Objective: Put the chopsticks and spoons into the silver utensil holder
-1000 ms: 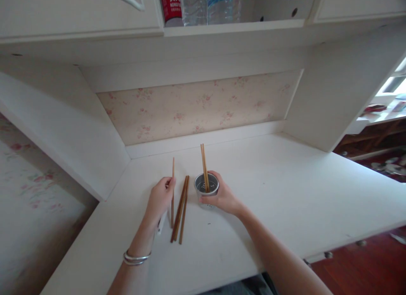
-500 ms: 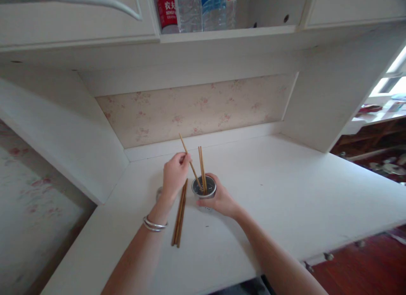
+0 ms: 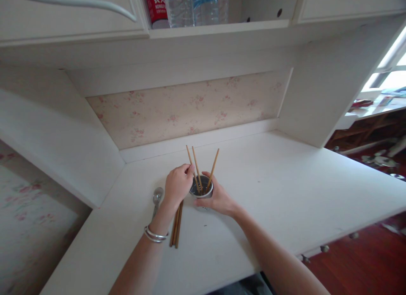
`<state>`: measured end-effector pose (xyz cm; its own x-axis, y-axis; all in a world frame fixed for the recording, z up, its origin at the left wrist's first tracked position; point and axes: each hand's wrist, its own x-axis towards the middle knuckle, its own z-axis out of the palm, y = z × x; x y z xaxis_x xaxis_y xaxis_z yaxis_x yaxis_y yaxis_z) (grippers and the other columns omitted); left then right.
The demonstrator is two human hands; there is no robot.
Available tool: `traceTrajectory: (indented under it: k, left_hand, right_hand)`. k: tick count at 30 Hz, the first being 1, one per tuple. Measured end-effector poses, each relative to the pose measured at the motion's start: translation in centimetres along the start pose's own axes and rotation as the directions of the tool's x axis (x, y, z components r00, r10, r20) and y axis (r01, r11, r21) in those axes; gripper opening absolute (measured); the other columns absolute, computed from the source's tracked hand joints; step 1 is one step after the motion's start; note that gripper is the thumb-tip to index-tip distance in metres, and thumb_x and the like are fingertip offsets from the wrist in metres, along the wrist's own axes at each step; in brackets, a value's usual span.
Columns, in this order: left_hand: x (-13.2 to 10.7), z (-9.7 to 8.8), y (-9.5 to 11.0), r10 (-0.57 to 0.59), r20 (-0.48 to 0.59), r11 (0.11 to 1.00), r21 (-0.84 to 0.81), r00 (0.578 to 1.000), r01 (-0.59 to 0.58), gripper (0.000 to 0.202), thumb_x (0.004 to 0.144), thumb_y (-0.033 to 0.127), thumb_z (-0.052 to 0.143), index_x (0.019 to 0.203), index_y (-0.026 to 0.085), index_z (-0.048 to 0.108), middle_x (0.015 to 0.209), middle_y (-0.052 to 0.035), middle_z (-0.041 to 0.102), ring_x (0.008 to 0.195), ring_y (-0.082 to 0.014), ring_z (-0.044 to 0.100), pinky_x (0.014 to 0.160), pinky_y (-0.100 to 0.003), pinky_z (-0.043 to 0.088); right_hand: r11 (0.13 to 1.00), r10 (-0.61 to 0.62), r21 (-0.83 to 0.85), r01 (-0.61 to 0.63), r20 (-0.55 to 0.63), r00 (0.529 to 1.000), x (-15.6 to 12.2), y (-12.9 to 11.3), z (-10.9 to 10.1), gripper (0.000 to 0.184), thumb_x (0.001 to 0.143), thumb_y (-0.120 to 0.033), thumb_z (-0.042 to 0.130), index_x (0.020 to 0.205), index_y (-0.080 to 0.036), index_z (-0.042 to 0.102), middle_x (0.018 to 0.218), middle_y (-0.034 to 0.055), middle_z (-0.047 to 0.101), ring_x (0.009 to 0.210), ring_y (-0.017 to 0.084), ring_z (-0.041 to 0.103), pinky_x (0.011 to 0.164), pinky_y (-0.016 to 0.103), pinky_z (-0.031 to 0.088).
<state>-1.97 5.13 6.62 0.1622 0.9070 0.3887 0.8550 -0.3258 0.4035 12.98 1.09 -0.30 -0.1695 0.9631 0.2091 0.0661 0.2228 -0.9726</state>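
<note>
My right hand (image 3: 223,198) is wrapped round a metal chopstick holder (image 3: 204,196) with small holes in its side, keeping it upright on the white tabletop. Three wooden chopsticks stand in it: two lean left and one chopstick (image 3: 215,163) leans right. The fingers of my left hand (image 3: 178,186) are pinched on the leftmost chopstick (image 3: 189,154), whose lower end is inside the holder. Under my left wrist, several darker chopsticks (image 3: 176,227) lie side by side, their far ends partly hidden. Left of that wrist lie metal spoons (image 3: 157,195), partly covered by my arm.
The white tabletop (image 3: 269,193) sits in a nook with side panels and a floral back wall (image 3: 196,107). Overhead, a shelf (image 3: 222,29) holds plastic bottles (image 3: 180,9). Knobs (image 3: 324,248) stick out below the front edge at right. A window is at far right.
My left hand has come down with its chopstick, lowering it deeper into the holder. The other two chopsticks have spread apart, one now leaning right. More of the spoons shows.
</note>
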Motion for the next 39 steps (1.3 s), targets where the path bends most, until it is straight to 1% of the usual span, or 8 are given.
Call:
traceTrajectory:
  k: [5,10,16,21,24,28,34,39]
  left_hand:
    - [-0.3,0.9,-0.5,0.005,0.059,0.999,-0.035,0.998,-0.003,0.035,0.092,0.041,0.036,0.082,0.021,0.063,0.080,-0.0036,0.069,0.070,-0.0145,0.059,0.062,-0.023,0.034]
    - [-0.5,1.4,-0.9,-0.005,0.035,0.993,-0.117,0.999,0.009,0.036,0.092,0.043,0.037,0.081,0.021,0.064,0.079,-0.0027,0.069,0.068,-0.0141,0.059,0.060,-0.023,0.033]
    - [-0.6,1.2,-1.0,0.007,0.037,0.977,-0.211,0.999,0.001,0.036,0.091,0.044,0.037,0.084,0.021,0.065,0.080,-0.0023,0.069,0.071,-0.0143,0.060,0.063,-0.023,0.037]
    - [-0.5,0.7,-0.4,-0.034,-0.012,0.988,-0.152,0.999,0.032,0.038,0.091,0.044,0.037,0.082,0.021,0.066,0.077,-0.0020,0.068,0.068,-0.0141,0.058,0.060,-0.023,0.035]
    - [-0.4,0.7,-0.2,-0.038,-0.009,0.993,-0.114,0.999,0.037,0.037,0.091,0.043,0.038,0.082,0.022,0.067,0.078,-0.0023,0.069,0.068,-0.0142,0.059,0.060,-0.023,0.034]
    - [-0.6,1.2,-0.3,-0.055,0.017,0.992,-0.110,0.998,0.056,0.038,0.092,0.042,0.037,0.083,0.022,0.067,0.082,-0.0034,0.070,0.070,-0.0138,0.060,0.060,-0.023,0.033]
    - [-0.6,1.5,-0.8,0.013,0.045,0.989,-0.150,0.999,-0.006,0.042,0.092,0.044,0.034,0.081,0.020,0.067,0.079,-0.0031,0.069,0.066,-0.0133,0.058,0.058,-0.022,0.034]
    - [-0.3,1.7,-0.7,0.021,0.100,0.956,-0.292,0.995,0.010,0.043,0.091,0.044,0.035,0.087,0.018,0.069,0.081,-0.0033,0.070,0.070,-0.0142,0.060,0.061,-0.022,0.038]
  right_hand:
    - [0.982,-0.020,0.188,0.027,-0.037,0.999,0.1,-0.6,-0.9,0.056,0.084,-0.045,0.055,0.135,-0.027,0.041,0.136,0.0064,0.050,0.125,0.020,0.045,0.105,0.039,0.032]
    - [0.980,-0.085,0.151,0.127,-0.255,0.963,1.9,-0.5,-1.2,0.036,0.083,-0.046,0.056,0.108,-0.022,0.066,0.114,0.0077,0.065,0.109,0.021,0.056,0.097,0.037,0.040]
    - [0.989,-0.140,-0.002,0.147,-0.318,0.938,4.5,-3.2,-1.4,0.039,0.082,-0.050,0.055,0.097,-0.018,0.070,0.082,0.0048,0.066,0.077,0.017,0.060,0.073,0.030,0.048]
    - [0.967,-0.247,-0.157,0.202,-0.368,0.897,5.6,-6.0,-2.3,0.040,0.085,-0.052,0.048,0.086,-0.019,0.070,0.078,0.0028,0.061,0.064,0.013,0.053,0.059,0.025,0.045]
    - [0.927,-0.279,-0.335,0.168,-0.316,0.907,5.9,-6.0,-2.2,0.039,0.088,-0.049,0.043,0.079,-0.020,0.068,0.074,0.0016,0.060,0.065,0.013,0.053,0.060,0.024,0.042]
    - [0.865,-0.209,-0.498,0.068,-0.233,0.950,6.0,-4.4,-1.2,0.038,0.089,-0.043,0.043,0.069,-0.020,0.066,0.067,0.0006,0.059,0.065,0.013,0.054,0.060,0.024,0.037]
    - [0.913,-0.099,-0.407,0.020,-0.174,0.980,5.3,-2.7,-0.2,0.035,0.088,-0.043,0.043,0.079,-0.022,0.070,0.079,0.0027,0.065,0.076,0.015,0.058,0.066,0.025,0.039]
    - [0.965,-0.015,-0.263,-0.026,-0.155,0.988,4.9,-2.6,-0.5,0.039,0.086,-0.048,0.044,0.078,-0.019,0.069,0.082,0.0043,0.066,0.078,0.016,0.058,0.068,0.026,0.041]
